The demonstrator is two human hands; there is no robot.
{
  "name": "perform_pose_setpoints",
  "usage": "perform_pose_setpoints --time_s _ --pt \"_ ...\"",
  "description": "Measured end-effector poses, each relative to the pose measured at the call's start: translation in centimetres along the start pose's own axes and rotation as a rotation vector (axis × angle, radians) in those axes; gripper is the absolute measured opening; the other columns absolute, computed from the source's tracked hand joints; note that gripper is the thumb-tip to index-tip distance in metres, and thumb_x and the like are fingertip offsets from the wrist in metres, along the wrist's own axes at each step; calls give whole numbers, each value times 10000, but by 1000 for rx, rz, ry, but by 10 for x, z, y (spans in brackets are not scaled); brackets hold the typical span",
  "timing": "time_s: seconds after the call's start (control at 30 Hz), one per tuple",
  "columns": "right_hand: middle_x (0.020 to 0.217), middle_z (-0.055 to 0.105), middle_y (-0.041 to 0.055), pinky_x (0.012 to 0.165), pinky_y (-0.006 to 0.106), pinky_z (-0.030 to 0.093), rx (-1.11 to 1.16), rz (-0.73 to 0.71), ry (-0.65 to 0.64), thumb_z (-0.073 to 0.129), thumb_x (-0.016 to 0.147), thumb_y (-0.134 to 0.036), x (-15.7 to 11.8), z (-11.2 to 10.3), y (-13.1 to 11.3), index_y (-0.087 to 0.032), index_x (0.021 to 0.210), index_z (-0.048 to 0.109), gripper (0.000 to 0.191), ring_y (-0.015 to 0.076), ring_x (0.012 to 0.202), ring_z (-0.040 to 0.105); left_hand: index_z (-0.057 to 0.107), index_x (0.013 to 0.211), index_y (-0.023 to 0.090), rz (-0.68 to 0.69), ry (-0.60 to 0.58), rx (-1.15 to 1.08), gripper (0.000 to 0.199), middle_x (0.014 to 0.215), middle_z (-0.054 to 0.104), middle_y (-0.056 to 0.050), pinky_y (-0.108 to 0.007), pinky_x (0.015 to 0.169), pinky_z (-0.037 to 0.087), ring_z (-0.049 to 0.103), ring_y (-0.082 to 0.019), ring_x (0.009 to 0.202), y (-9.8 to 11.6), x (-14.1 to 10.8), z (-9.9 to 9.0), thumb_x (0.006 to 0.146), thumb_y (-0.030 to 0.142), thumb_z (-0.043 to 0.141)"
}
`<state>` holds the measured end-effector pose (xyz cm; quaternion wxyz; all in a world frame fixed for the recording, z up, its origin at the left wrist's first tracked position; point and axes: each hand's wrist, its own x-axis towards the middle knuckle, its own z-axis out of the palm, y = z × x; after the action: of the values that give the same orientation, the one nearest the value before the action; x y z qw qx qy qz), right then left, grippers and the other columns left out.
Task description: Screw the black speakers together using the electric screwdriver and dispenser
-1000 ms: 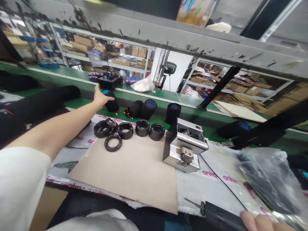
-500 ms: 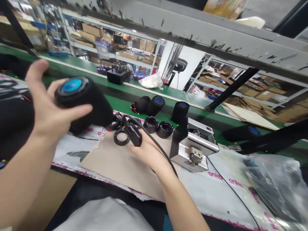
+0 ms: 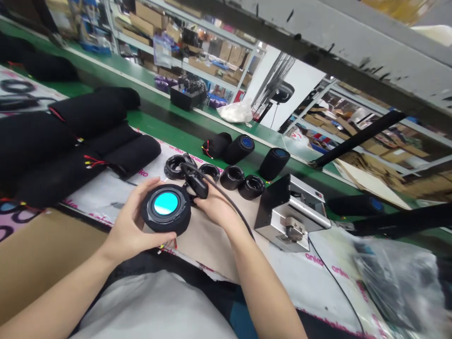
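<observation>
My left hand (image 3: 129, 230) is closed around a black cylindrical speaker (image 3: 183, 219), its round end with a shiny blue disc tilted up toward me. Short red and yellow wires hang below it. My right hand (image 3: 221, 205) grips a black corded hand tool (image 3: 196, 183), just right of the speaker; its exact kind is unclear. The tool's cable runs back over my right forearm. Black plastic rings (image 3: 232, 177) stand around the tool on a brown cardboard sheet (image 3: 212, 249), some partly hidden by it.
Several black fabric-covered cylinders (image 3: 134, 153) with wires lie at left. Upright speakers (image 3: 274, 162) stand on the green bench behind the rings. A metal machine (image 3: 287, 214) sits right of the cardboard. Clear plastic bags (image 3: 402, 278) lie far right. A grey beam (image 3: 282, 33) crosses overhead.
My left hand has brought the speaker from the left down in front of me, its fingers now wrapped round it. The right hand keeps its hold on the corded tool. The view has shifted.
</observation>
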<state>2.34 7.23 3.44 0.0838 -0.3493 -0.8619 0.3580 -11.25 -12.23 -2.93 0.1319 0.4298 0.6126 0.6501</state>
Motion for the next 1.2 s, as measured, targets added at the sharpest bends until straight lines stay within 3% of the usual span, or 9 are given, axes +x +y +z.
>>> perform_pose_setpoints --time_s 0.13,0.23,0.43,0.6,0.73,1.0,1.2 --pt "1118 766 5 779 308 586 237 28 205 779 855 -365 -44 -37 2 -250 1162 616 366 195 888 724 539 1551 305 -62 -8 6 1018 1558 644 -117 -571 1201 591 662 -402 1435 8 -4 21 659 355 1027" --pt "1059 767 17 662 297 570 450 69 362 867 783 -389 -85 -56 4 -233 1077 609 421 170 756 704 531 1552 300 -77 -16 4 1008 1535 658 -105 -562 1220 578 658 -388 1439 14 -6 41 670 346 1016" --pt "971 784 33 687 333 589 654 227 521 964 678 -302 -137 -52 14 -216 1022 625 491 183 704 717 543 1525 335 -44 -81 -49 977 1596 600 -86 -561 1279 525 588 -381 1518 18 -9 67 672 361 1021" --pt "859 753 23 635 300 554 671 316 526 951 681 -308 -152 -41 26 -208 995 663 438 182 712 695 533 1540 336 -51 -143 -3 1002 1624 578 -97 -605 1316 470 535 -408 1564 19 -11 69 667 383 1023" --pt "731 689 9 646 283 533 638 315 472 923 719 -326 -159 -39 29 -184 941 720 333 161 685 650 449 1634 344 -66 -258 -96 1026 1693 520 -116 -632 1327 438 487 -432 1600 17 -13 63 752 421 969" --pt "933 766 22 659 288 527 731 289 521 931 697 -269 -162 -35 27 -213 980 632 416 152 718 679 430 1683 405 -49 -447 -209 916 1765 456 -78 -608 1288 486 453 -415 1626 20 -8 55 882 336 869" --pt "947 774 28 648 286 542 748 298 525 931 687 -249 -163 -36 30 -212 966 622 418 156 722 687 530 1613 418 -95 -421 -147 892 1671 572 -62 -621 1261 525 548 -420 1558 19 -5 52 819 361 934"
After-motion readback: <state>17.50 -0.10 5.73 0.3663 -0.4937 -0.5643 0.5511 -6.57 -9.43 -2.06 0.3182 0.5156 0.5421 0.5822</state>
